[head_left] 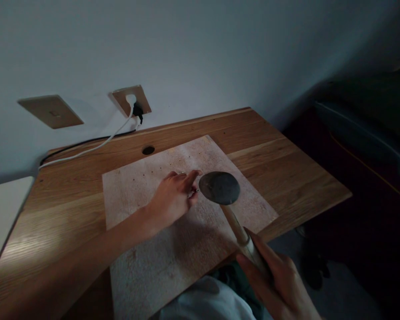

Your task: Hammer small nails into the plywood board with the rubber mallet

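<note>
My right hand point(276, 275) is wrapped round the pale handle of a rubber mallet point(219, 187). Its dark round head hangs over the board, just right of my left fingers. My left hand point(175, 193) rests on a speckled brownish board point(146, 271), thumb and fingers pinched together. Something small and shiny shows at the fingertips, too small to name. Beyond that hand, several small dark dots point(144, 174) run in a slanting row across the board. The board lies flat on a wooden table point(270, 155).
A white cable point(96, 146) and a black cable run along the table's back edge to a wall socket point(122, 95). A round cable hole point(148, 150) lies behind the board. A white panel point(3, 209) stands at the left. The table's right edge drops to a dark floor.
</note>
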A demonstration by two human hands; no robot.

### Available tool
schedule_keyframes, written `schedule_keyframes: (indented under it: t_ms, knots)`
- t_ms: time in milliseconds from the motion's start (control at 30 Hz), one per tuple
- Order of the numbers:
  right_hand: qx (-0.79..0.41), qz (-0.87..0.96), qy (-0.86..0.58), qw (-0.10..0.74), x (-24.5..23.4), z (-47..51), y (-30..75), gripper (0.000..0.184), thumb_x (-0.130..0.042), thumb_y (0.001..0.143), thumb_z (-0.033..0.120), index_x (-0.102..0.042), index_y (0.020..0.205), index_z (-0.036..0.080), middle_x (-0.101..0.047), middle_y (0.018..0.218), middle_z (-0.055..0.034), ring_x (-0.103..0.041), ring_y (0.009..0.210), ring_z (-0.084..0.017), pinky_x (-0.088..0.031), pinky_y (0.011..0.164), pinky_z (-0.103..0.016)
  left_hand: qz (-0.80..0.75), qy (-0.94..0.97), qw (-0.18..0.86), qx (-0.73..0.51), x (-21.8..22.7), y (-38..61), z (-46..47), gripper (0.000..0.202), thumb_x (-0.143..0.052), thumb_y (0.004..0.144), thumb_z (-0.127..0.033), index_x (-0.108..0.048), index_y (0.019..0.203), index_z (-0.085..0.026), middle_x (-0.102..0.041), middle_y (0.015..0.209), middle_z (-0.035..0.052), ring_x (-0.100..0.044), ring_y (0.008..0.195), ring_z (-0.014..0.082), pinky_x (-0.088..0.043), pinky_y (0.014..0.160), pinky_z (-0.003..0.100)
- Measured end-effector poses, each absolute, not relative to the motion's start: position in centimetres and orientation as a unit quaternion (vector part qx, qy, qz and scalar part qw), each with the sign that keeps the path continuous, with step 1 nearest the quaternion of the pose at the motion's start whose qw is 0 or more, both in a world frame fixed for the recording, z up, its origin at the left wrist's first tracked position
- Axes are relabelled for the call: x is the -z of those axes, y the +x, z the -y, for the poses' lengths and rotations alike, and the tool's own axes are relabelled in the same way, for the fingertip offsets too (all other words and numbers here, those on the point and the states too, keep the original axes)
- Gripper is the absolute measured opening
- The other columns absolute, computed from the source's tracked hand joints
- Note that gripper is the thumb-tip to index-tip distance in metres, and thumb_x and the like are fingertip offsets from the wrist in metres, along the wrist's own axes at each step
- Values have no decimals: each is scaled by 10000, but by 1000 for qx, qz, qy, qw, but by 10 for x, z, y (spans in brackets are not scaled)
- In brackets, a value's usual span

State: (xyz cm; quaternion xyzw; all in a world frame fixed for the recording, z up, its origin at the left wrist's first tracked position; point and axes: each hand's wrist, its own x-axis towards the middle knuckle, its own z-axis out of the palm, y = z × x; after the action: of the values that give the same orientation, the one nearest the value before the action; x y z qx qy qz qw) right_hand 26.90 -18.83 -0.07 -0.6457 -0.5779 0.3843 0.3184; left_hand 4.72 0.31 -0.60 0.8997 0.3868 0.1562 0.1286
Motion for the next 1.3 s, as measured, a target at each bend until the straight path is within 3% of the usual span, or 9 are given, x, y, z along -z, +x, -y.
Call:
schedule_keyframes:
  t_ms: [133,400,600,900,1300]
  knots:
    - [-399,604,-632,276,1,182,275,536,-551,1076,484,-655,1454,118,-598,637,8,-522,470,-131,-390,403,-215,-408,897,115,-124,4,49,-3,531,-676,855,-106,-592,1376,-170,-829,1007,64,-792,904,267,-573,926,449]
    - [-465,475,-668,334,0,189,270,581,-578,1036,587,-655,1387,131,-456,539,73,-395,445,-118,-286,390,-225,-417,886,167,-109,-7,51,-3,551,-698,838,-109,-609,1375,-195,-823,1022,41,-778,970,267,-564,981,467]
    - [-482,440,-685,324,-2,189,270,582,-577,1030,616,-642,1339,128,-419,521,92,-350,443,-97,-219,414,-228,-426,868,220,-132,-30,29,-26,172,-694,891,-217,-731,1058,-202,-781,953,33,-740,853,202,-555,783,318]
    - [-488,454,-672,323,4,190,273,537,-627,1015,566,-658,1331,132,-443,539,82,-373,450,-95,-245,400,-210,-428,880,205,-23,-26,34,-40,204,-628,736,-68,-719,858,-204,-754,794,34,-690,725,213,-478,657,311]
    - [-471,425,-689,349,-2,190,277,619,-592,1009,656,-676,1347,144,-439,508,82,-399,404,-103,-305,369,-201,-384,858,297,-166,-25,66,-34,211,-620,866,-77,-757,959,-208,-799,885,3,-741,797,167,-566,769,287]
